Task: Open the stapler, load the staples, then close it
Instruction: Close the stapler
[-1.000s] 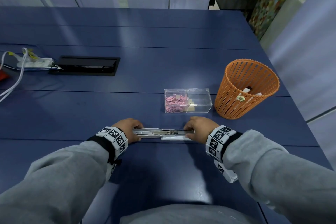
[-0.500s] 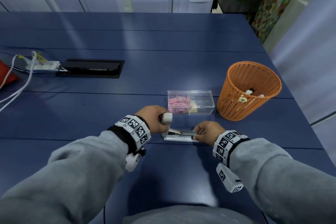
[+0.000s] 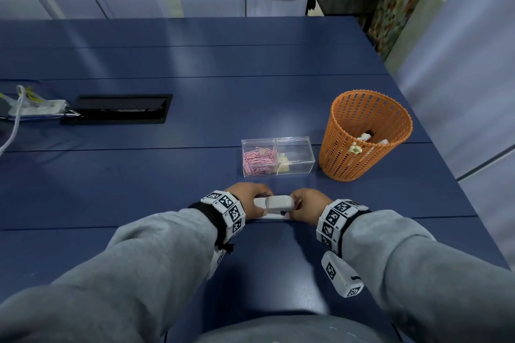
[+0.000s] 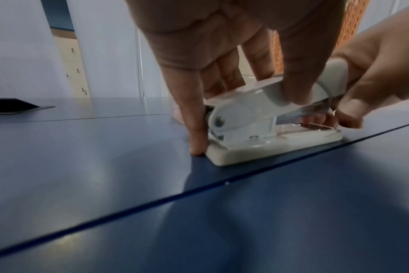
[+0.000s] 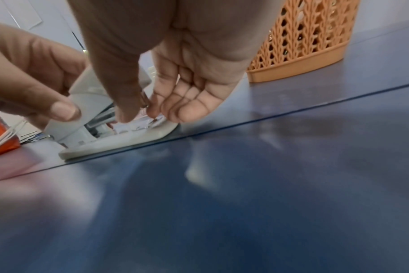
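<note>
Left hand (image 4: 222, 46) grips small white plastic stapler (image 4: 268, 118), lid nearly down; right hand (image 5: 175, 77) pinches its front end. Risk, as I judge it: right fingertips (image 5: 126, 114) caught under lid, or staples jamming if misaligned.

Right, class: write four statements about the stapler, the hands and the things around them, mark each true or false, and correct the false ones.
1. The stapler sits on the blue table. True.
2. The left hand grips the stapler's top cover. True.
3. The orange basket lies tipped on its side. False: it stands upright.
4. The clear box holds blue paper clips. False: the paper clips are pink.
</note>
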`<action>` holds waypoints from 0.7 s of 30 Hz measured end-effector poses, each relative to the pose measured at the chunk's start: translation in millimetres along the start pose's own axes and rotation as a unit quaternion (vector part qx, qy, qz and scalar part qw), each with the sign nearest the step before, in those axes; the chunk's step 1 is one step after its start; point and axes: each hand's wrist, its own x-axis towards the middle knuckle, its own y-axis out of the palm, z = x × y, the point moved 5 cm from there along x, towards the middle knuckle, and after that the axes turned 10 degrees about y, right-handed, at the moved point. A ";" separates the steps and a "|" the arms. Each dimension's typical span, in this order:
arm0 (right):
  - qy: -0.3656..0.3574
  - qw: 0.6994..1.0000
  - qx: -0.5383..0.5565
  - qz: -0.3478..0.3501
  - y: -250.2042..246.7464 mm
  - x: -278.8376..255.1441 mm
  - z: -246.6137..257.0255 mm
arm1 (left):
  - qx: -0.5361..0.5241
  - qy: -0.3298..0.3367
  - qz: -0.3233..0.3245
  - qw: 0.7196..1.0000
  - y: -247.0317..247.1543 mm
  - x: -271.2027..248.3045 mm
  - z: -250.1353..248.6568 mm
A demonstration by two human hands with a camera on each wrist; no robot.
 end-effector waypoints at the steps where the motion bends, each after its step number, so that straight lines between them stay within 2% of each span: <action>1: 0.000 1.000 0.001 0.007 0.4 -0.5 -0.3 | 0.005 -0.004 0.003 1.000 0.1 1.1 1.3; 6: -0.034 0.999 0.008 0.018 2.2 0.5 3.3 | 0.041 -0.023 0.010 0.999 2.4 3.1 5.8; 11: 0.013 0.999 0.035 0.019 4.1 -2.4 7.2 | 0.043 -0.016 -0.012 0.999 2.7 -0.6 5.5; 13: 0.037 0.996 0.080 0.024 3.6 -5.1 8.4 | 0.022 -0.013 -0.031 0.999 2.0 -2.9 4.0; 16: 0.048 0.975 0.211 0.043 0.2 -13.3 12.7 | 0.002 -0.010 -0.062 0.998 0.6 -8.1 1.5; 21: 0.002 0.977 0.209 -0.033 -27.6 -38.1 24.7 | -0.094 0.027 -0.096 0.991 -2.1 -30.0 -1.3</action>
